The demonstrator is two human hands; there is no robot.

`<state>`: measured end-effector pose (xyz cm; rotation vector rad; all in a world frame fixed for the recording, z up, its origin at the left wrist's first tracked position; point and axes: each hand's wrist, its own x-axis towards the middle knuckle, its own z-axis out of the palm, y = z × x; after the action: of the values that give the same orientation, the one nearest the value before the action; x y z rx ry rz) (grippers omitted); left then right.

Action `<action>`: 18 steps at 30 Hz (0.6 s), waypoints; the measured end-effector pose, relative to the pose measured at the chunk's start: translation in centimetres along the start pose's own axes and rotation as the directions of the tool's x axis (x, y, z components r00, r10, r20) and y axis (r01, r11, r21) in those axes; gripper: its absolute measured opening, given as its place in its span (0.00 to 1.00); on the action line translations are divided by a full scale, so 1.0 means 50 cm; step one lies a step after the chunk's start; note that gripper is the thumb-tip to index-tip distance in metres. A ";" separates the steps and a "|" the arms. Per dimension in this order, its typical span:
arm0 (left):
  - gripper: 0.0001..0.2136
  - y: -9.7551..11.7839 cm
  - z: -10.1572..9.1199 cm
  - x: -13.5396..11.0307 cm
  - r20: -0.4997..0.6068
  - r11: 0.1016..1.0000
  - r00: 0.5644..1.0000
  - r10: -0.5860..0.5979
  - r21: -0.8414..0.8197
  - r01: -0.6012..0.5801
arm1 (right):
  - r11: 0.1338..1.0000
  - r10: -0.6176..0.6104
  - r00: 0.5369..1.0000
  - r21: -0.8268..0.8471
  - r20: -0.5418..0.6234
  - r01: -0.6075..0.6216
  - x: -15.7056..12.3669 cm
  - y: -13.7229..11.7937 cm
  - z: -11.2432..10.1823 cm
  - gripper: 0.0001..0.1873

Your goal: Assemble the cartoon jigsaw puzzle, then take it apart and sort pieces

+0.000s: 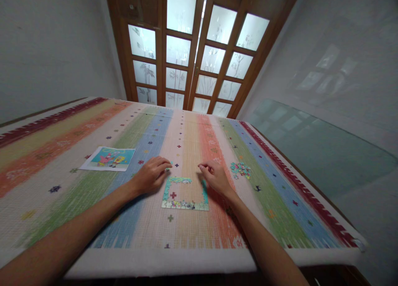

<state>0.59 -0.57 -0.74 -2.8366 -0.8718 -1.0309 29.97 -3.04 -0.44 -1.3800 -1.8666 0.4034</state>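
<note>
A partly joined jigsaw border (183, 202) lies on the striped tablecloth (93, 219), its frame open at the top right. My left hand (152, 174) rests at the frame's upper left corner, fingers curled and pinching a small teal puzzle piece (169, 165). My right hand (214, 176) sits at the upper right of the frame, fingertips pressed together; what they hold, if anything, is too small to make out. A heap of loose puzzle pieces (240, 169) lies just right of my right hand.
A cartoon reference picture (108, 158) lies flat to the left of my left hand. The table's front edge (161, 263) runs below my forearms. A glass panel (317, 153) stands to the right, wooden frosted-glass doors (192, 53) behind.
</note>
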 end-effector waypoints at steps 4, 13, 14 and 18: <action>0.15 -0.055 -0.041 -0.009 0.100 0.991 0.993 -0.055 0.127 0.042 | 0.999 0.042 0.995 0.021 -0.087 -0.040 0.003 0.016 -0.004 0.11; 0.15 -0.065 -0.041 -0.012 0.186 0.982 0.970 -0.158 0.131 0.134 | 1.000 0.016 0.993 0.004 -0.117 -0.015 0.002 0.020 -0.001 0.12; 0.16 -0.062 -0.035 -0.012 0.181 0.983 0.971 -0.157 0.125 0.136 | 1.000 0.011 0.993 -0.001 -0.116 -0.011 0.002 0.019 -0.001 0.12; 0.18 -0.054 -0.019 -0.015 0.190 0.985 0.969 -0.157 0.099 0.141 | 1.000 0.008 0.994 -0.015 -0.114 -0.009 0.001 0.017 -0.002 0.12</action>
<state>-1.78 1.19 -0.93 -2.8742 -1.1310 -0.7107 30.61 -2.68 -0.89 -1.3930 -1.7755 0.3084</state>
